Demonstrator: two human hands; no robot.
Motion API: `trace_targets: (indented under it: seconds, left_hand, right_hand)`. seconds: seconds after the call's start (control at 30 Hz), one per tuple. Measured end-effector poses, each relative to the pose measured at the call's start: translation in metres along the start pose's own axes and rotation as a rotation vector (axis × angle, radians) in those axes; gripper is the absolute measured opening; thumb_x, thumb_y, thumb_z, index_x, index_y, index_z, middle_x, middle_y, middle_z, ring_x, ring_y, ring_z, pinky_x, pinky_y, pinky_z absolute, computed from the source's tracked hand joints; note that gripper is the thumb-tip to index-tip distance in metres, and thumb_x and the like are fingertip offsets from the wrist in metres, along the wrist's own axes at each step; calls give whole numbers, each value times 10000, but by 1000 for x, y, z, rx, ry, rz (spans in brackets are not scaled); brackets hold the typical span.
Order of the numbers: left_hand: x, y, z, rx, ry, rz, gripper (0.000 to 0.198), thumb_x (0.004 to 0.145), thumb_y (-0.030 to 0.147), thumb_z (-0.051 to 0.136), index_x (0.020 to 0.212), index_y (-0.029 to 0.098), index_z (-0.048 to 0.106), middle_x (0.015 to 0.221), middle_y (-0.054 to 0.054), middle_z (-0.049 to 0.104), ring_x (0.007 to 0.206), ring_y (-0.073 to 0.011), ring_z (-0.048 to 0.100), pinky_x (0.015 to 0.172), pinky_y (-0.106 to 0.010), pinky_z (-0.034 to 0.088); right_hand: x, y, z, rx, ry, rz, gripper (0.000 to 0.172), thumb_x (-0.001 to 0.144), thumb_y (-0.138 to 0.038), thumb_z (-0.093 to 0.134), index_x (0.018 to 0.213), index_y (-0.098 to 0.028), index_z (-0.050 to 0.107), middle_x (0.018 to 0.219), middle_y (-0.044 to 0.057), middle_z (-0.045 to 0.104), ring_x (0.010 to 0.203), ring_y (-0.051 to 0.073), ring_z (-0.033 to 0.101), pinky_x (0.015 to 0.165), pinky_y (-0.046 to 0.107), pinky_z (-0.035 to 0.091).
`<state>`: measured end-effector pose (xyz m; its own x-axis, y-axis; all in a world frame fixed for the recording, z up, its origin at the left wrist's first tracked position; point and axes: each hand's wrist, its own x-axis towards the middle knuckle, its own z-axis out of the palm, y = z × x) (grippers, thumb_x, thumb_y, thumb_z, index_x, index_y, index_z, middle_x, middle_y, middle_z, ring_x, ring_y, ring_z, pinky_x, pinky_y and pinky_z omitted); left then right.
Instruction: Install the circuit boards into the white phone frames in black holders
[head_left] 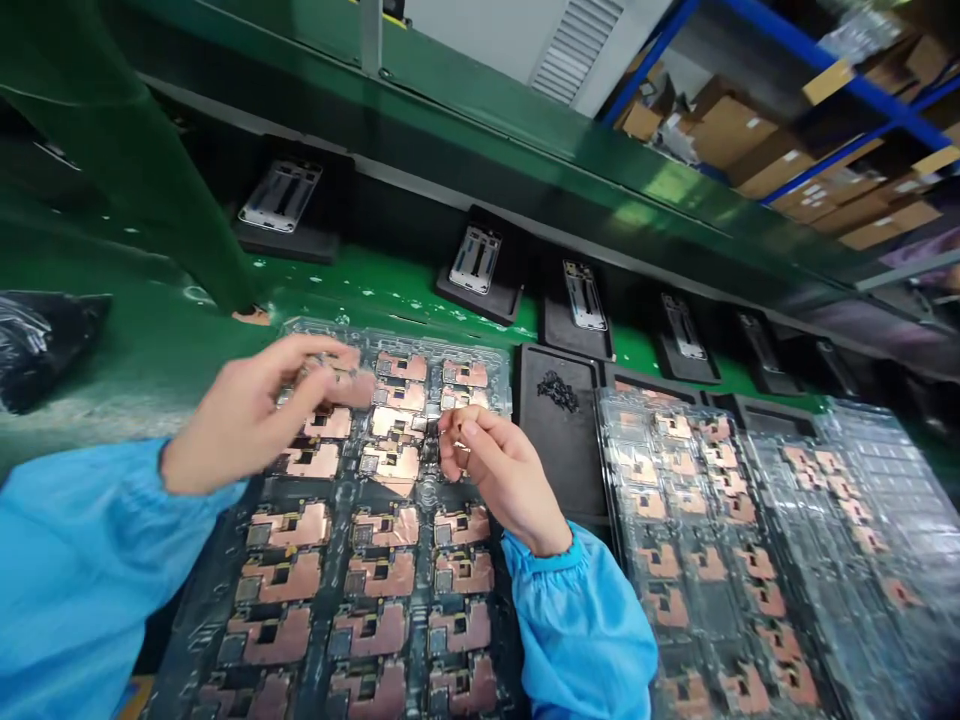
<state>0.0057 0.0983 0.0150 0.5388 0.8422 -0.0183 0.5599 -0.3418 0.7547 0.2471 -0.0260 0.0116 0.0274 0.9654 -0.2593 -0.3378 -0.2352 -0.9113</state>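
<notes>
My left hand [251, 405] pinches a phone circuit board [354, 388] with copper-coloured film, raised above the far left of a clear plastic tray [342, 500]. Slight blur softens the board's outline. Over the tray's right column, my right hand [506, 475] has thumb and fingertips pressed together; a tiny dark speck shows there, too small to name. Rows of similar copper-faced boards [382, 572] lie in the tray below both hands. Right of the right hand, a black tray [559, 455] holds a small heap of black bits [556, 391].
Black holders with phone frames [476, 260] line the green conveyor bench beyond. More clear trays of boards [686, 500] stand at the right. A green post [180, 190] rises at the left, near a black plastic bag [49, 345]. Shelves with cardboard boxes [727, 125] are behind.
</notes>
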Motion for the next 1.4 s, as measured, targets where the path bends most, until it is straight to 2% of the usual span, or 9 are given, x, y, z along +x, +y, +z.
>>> trace_targets:
  seconds: [0.13,0.27,0.57,0.7,0.9,1.03,1.17,1.33,1.4]
  left_hand:
    - [-29,23,28,-408,-196,-4,406,1052,432,486,1427,281,452,973,-27,697,771,-166,692,686,-274,591]
    - [-40,24,43,-499,-233,17,323,1077,368,463,1392,305,436,982,-6,697,717,-123,665,685,-244,570]
    - [-39,25,39,-474,-229,10,291,1081,347,446,1361,267,443,978,-33,710,736,-149,670,660,-274,536]
    - [-39,21,40,-415,-210,42,294,1080,358,450,1363,278,443,1011,-35,711,739,-148,665,628,-273,499]
    - [-35,15,41,-303,-239,92,288,1089,348,383,1358,267,450,1035,-52,694,788,-173,665,572,-282,419]
    - [-34,16,41,-292,-318,82,267,1082,350,377,1325,278,459,855,-1,676,605,-149,580,540,-285,394]
    - [-34,17,41,-314,-406,39,289,1074,350,389,1350,280,443,877,-10,700,563,-151,578,530,-294,397]
    - [-32,16,40,-358,-377,71,292,1071,346,401,1341,253,465,750,3,619,564,-162,573,546,-288,412]
    - [-31,15,39,-392,-380,85,303,1081,353,392,1358,248,459,651,39,526,497,-146,500,504,-276,372]
  right_hand:
    - [-3,4,8,-103,12,-6,298,955,-498,667,884,-217,597,970,31,629,683,123,561,654,275,515]
    - [-8,3,18,-178,-1,9,272,978,-466,650,903,-210,600,952,15,625,695,112,607,673,256,539]
    - [-11,6,24,-282,12,29,277,996,-483,625,924,-221,572,847,3,651,697,141,667,685,282,551]
    - [-14,6,19,-352,-32,24,242,1035,-450,568,955,-221,564,852,6,648,722,148,683,695,286,550]
    - [-20,0,15,-749,-176,-45,159,1083,-283,458,980,-229,567,834,6,678,756,142,673,704,264,502]
    - [-23,1,19,-938,-264,-58,183,1069,-197,427,948,-240,557,843,-2,691,757,149,671,697,262,485]
    - [-25,7,24,-1078,-266,-40,169,1065,-187,425,967,-244,549,876,8,722,767,171,681,681,276,486]
    - [-27,10,29,-1107,-206,-121,50,1048,-249,549,1009,-239,578,890,13,740,780,180,701,683,280,500]
    - [-27,8,30,-1042,-183,-118,62,1043,-283,574,1010,-236,597,877,7,745,754,166,703,673,271,499]
